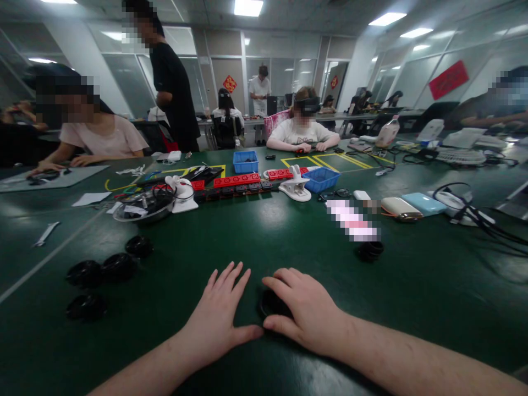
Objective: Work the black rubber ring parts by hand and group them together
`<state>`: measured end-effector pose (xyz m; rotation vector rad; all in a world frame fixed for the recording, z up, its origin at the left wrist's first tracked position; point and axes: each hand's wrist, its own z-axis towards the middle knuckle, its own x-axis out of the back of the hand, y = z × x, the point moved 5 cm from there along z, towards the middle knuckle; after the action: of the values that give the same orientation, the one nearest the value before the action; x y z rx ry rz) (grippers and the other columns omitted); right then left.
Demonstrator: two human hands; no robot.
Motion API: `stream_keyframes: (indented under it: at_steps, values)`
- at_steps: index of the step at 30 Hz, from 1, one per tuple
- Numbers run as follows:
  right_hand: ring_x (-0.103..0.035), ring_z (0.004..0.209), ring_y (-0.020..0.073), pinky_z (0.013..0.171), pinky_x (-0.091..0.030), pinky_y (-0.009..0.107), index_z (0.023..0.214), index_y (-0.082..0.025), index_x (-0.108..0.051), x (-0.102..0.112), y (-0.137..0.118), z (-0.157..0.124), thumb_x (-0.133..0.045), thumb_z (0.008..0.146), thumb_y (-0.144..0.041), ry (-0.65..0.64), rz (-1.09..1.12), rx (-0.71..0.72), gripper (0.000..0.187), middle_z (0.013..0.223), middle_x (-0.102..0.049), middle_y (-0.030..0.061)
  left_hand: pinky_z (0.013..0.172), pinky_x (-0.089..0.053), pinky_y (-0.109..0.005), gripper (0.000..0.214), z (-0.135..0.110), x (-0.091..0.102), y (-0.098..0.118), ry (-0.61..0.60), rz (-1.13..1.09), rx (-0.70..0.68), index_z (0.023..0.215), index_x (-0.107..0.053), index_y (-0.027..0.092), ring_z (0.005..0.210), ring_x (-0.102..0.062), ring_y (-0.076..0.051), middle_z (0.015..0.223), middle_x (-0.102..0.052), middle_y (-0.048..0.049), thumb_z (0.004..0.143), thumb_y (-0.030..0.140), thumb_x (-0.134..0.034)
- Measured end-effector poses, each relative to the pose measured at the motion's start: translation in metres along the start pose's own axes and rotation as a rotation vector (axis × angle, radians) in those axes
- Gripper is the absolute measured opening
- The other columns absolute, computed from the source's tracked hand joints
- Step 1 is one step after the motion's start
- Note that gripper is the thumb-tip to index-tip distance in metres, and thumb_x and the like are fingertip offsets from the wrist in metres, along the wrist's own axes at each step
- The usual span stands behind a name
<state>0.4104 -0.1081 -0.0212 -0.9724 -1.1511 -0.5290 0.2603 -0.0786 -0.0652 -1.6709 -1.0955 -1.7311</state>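
My left hand: one, open, fingers spread, holding nothing, above the worktop towards its near edge; thumb tip just beside my right thumb.
My right hand: one, half curled over a round black piece, fingers at the far side, thumb at the near side; I cannot tell whether it grips.
Round black piece: one, mostly covered by my right hand, near the middle of the worktop's near edge.
Four similar black pieces: grouped to my left, well apart from my hands.
Single black piece: one, to my right, farther from the near edge.
Metal bowl: one, beyond the group of four, filled with dark items.
Wrench: one, farther left.
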Motion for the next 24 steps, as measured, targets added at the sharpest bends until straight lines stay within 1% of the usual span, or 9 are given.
stream_keyframes:
  at_steps: [3,5,6,9,13,15,19,21,24]
  values:
    - [-0.053,0.089,0.024,0.074,-0.045,0.036,0.113,-0.017,-0.054,-0.005,-0.003,-0.001,-0.061,0.078,-0.041,-0.082,0.015,-0.018,0.043,0.098,-0.057,0.0087,0.105,-0.016,-0.058,0.096,0.001,-0.002,-0.002,-0.029,-0.009,0.006,0.14,-0.029,0.018,0.134,-0.018,-0.036,0.147,-0.024,-0.0153,0.066,0.074,-0.053]
    - [-0.053,0.088,0.0227,0.073,-0.045,0.035,0.11,-0.018,-0.055,-0.007,-0.003,-0.001,-0.061,0.078,-0.033,-0.098,0.004,-0.03,0.036,0.096,-0.057,0.0079,0.105,-0.016,-0.059,0.096,0.002,-0.003,-0.003,-0.047,-0.016,0.015,0.14,-0.028,0.019,0.134,-0.018,-0.036,0.147,-0.023,-0.0146,0.065,0.073,-0.054]
    - [-0.053,0.087,0.0221,0.073,-0.045,0.034,0.109,-0.018,-0.056,-0.006,-0.001,0.0,-0.062,0.077,-0.032,-0.089,-0.002,-0.038,0.035,0.095,-0.057,0.0074,0.105,-0.016,-0.059,0.096,0.002,-0.003,-0.003,-0.042,-0.019,0.018,0.14,-0.028,0.019,0.134,-0.018,-0.036,0.147,-0.023,-0.0141,0.065,0.073,-0.055]
    - [-0.054,0.087,0.021,0.075,-0.045,0.033,0.107,-0.019,-0.056,-0.001,0.016,0.006,-0.064,0.076,-0.034,-0.035,-0.025,-0.096,0.035,0.094,-0.057,0.0063,0.106,-0.016,-0.058,0.095,0.002,-0.002,-0.003,-0.018,-0.016,0.023,0.14,-0.028,0.02,0.134,-0.018,-0.037,0.147,-0.024,-0.013,0.065,0.071,-0.057]
    - [-0.055,0.091,0.0236,0.078,-0.045,0.035,0.109,-0.015,-0.055,0.012,0.056,0.017,-0.061,0.079,-0.033,0.071,-0.076,-0.268,0.036,0.098,-0.056,0.0109,0.106,-0.016,-0.058,0.095,0.001,-0.001,-0.002,-0.042,-0.002,0.034,0.141,-0.027,0.018,0.134,-0.017,-0.036,0.147,-0.022,-0.0135,0.067,0.072,-0.054]
    - [-0.056,0.091,0.0246,0.078,-0.046,0.036,0.108,-0.014,-0.056,0.017,0.07,0.02,-0.06,0.08,-0.033,0.113,-0.1,-0.327,0.035,0.098,-0.057,0.0115,0.106,-0.016,-0.057,0.094,0.001,0.0,-0.002,-0.045,0.004,0.036,0.141,-0.027,0.019,0.134,-0.017,-0.035,0.147,-0.022,-0.0132,0.068,0.072,-0.052]
    - [-0.054,0.097,0.0239,0.083,-0.045,0.037,0.106,-0.014,-0.057,0.018,0.081,0.02,-0.061,0.081,-0.036,0.181,-0.13,-0.366,0.033,0.101,-0.057,0.0103,0.106,-0.017,-0.056,0.092,0.0,0.002,-0.001,-0.026,0.001,0.031,0.14,-0.028,0.02,0.134,-0.018,-0.035,0.147,-0.024,-0.0131,0.068,0.073,-0.051]
    - [-0.053,0.1,0.0222,0.085,-0.045,0.039,0.105,-0.013,-0.056,0.017,0.087,0.02,-0.057,0.084,-0.035,0.214,-0.142,-0.383,0.03,0.106,-0.056,0.009,0.106,-0.017,-0.056,0.092,-0.001,0.003,0.0,-0.022,-0.001,0.025,0.14,-0.028,0.019,0.134,-0.018,-0.035,0.147,-0.024,-0.0135,0.069,0.073,-0.05]
    - [-0.055,0.097,0.0196,0.083,-0.047,0.04,0.109,-0.014,-0.054,0.016,0.099,0.02,-0.051,0.09,-0.032,0.258,-0.146,-0.433,0.026,0.112,-0.055,0.0077,0.106,-0.017,-0.056,0.091,-0.001,0.005,0.002,-0.029,0.009,0.031,0.14,-0.028,0.018,0.134,-0.017,-0.034,0.147,-0.022,-0.0137,0.07,0.073,-0.048]
